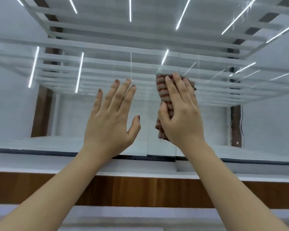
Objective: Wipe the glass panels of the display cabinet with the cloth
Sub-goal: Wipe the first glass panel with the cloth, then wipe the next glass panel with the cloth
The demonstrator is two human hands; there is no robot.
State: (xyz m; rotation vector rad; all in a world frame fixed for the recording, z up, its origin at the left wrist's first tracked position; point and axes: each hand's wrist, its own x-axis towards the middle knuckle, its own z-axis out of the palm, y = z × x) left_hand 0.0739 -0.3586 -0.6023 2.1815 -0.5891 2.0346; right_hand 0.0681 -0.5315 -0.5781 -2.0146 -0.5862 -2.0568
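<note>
Head view: two bare forearms reach up from the bottom edge towards a glass-fronted display cabinet. The left hand lies flat against a glass panel, fingers straight and spread, holding nothing. Just beside it, the right hand presses a folded red-and-beige striped cloth against the glass, fingers straight over it and thumb hooked round its left edge. White shelves and reflected light strips show behind the glass. A wood-grain band runs below.
</note>
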